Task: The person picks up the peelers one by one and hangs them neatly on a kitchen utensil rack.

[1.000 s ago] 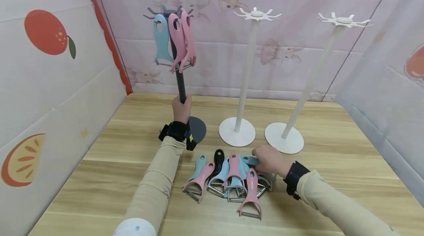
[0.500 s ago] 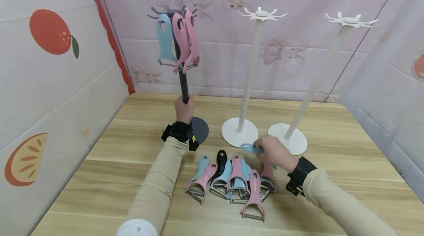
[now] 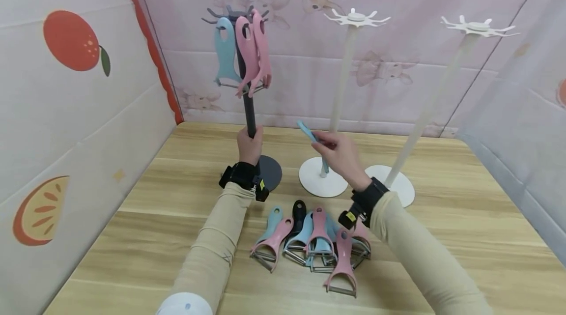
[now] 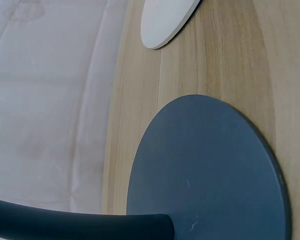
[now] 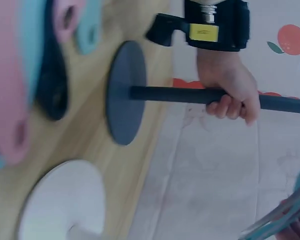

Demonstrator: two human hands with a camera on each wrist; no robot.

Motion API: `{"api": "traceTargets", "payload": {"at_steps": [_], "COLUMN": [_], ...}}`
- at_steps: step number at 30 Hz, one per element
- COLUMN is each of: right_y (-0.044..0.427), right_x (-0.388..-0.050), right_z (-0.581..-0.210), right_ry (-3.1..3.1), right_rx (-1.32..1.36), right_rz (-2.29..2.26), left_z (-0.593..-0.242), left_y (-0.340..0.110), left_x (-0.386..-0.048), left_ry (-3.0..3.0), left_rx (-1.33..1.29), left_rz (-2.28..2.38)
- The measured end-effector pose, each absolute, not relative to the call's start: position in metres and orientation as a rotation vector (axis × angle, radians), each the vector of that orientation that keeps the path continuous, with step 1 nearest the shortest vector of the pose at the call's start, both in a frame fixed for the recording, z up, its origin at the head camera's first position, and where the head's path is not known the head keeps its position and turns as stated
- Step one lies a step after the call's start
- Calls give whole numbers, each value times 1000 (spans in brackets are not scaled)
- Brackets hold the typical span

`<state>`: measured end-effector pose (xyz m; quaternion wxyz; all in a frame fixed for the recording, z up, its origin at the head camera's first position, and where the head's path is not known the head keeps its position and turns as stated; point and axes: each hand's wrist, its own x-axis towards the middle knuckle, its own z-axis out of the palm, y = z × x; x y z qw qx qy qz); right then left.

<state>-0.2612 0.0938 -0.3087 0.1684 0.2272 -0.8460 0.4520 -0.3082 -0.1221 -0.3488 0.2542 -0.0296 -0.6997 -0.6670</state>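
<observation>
watching from my end, i saw the right hand [image 3: 340,155] pinching a blue peeler [image 3: 306,130] between thumb and fingers. a moment earlier that hand had been low, just above the pile of peelers [image 3: 319,229]; now it had risen and swung leftward, lifting the peeler well off the table [image 3: 132,256]. i judged that picking this one out was over and that carrying it was under way.

the peeler was in the air, below the hooks and apart from them. in the head view its long axis slanted from upper left to lower right: the handle end pointed up and left, toward the dark stand [image 3: 250,113], and the other end dropped beneath the hand. it showed nearly edge-on, so i could not make out a hole in the handle.

farther out, the left hand [image 3: 250,146] was clenched around the dark stand's pole, under a hanging blue peeler [image 3: 226,52] and two hanging pink peelers [image 3: 247,49]. beyond, to the right, stood a middle white stand [image 3: 343,76] and a far white stand [image 3: 431,108].
</observation>
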Motion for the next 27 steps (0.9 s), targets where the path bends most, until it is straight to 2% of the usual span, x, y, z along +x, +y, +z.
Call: {"api": "traceTargets", "payload": {"at_steps": [6,16,27], "right_y": [61,24,-5], "right_x": [-284,-316,-342], "right_z": [-280,-210,-174], "right_ry": [-2177,-1887,-1785], "right_rx": [548,404,658], "right_rz": [1572,1968,2029], "left_z": [-351,-350,-347], "left_y": [-126,-124,-123], "left_x": [-312,-312,-308], "left_ry": [-1887,-1890,-1897], "left_rx": [-76,-89,-114], "left_rz": [-1823,-1836,-1806]}}
